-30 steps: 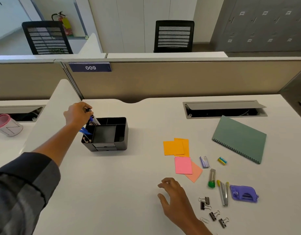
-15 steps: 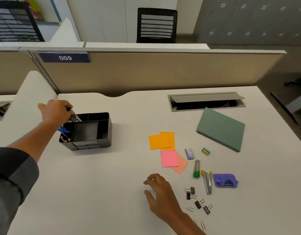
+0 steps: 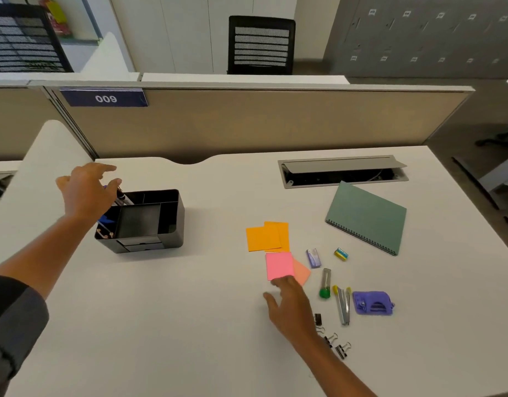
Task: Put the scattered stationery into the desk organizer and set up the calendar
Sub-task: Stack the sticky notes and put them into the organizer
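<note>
I am seeing the white desk (image 3: 189, 325) carrying a green spiral notebook (image 3: 367, 216) far right, orange paper squares (image 3: 264, 237) and black binder clips (image 3: 337, 346). The black plastic desk organizer (image 3: 158, 224) is sitting left, pens poking from its left compartment. My left hand (image 3: 86, 193) is hovering over those pens, fingers spread. My right hand (image 3: 292, 305), fingers relaxed, is touching the pink sticky note (image 3: 279, 265).

Black desk organizer (image 3: 149, 224) upright at left of centre, pens (image 3: 123, 197) leaning in its left compartment. Two orange sticky notes (image 3: 265, 237) overlapping at centre; pink note (image 3: 279, 265) just below, over a peach note (image 3: 302, 273). Green spiral-bound calendar (image 3: 367, 216) flat at upper right. Purple punch (image 3: 373, 303), stapler (image 3: 343, 306), green-capped tube (image 3: 325, 283) and binder clips (image 3: 334, 340) scattered lower right.
</note>
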The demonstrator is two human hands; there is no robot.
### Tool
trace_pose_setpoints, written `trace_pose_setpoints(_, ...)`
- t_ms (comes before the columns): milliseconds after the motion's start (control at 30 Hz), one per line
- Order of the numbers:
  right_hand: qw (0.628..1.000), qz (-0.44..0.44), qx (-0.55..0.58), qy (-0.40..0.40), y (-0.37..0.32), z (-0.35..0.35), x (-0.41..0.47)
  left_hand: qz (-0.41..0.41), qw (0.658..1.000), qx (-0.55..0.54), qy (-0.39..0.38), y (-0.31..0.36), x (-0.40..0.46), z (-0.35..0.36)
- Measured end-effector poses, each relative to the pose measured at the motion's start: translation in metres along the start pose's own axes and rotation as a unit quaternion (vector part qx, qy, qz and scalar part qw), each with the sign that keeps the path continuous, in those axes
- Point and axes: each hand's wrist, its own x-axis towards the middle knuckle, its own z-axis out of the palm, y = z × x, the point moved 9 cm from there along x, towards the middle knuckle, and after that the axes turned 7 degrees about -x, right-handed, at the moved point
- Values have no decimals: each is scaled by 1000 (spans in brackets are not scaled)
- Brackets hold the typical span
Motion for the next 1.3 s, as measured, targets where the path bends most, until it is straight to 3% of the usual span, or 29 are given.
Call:
trace_pose_setpoints(133,995,101,0,21,31,-16,37,107,987,-89,76,40,-49,-18)
trace_pose_setpoints(267,989,149,-19,4,35,-13,58,186,958,-192,104,66,-102,-19)
trace_pose_setpoints(600,977,203,-62,-29,35,-2,67,160,954,-247,56,102,-211,19)
trace_pose_setpoints(767,986,161,-1,-44,31,3,67,165,947,-274,-35,140,-241,48)
trace_pose_setpoints(933,995,33,88,-37,-22,-6,56,208,941,-231,-135,195,-250,75)
trace_pose_setpoints(1100,989,-120,83,-39,-89,-19,41,282,929,-203,-131,228,-238,71)
trace_pose_setpoints(1300,989,-125,77,1,-104,-36,51,333,921,-167,-112,223,-212,50)
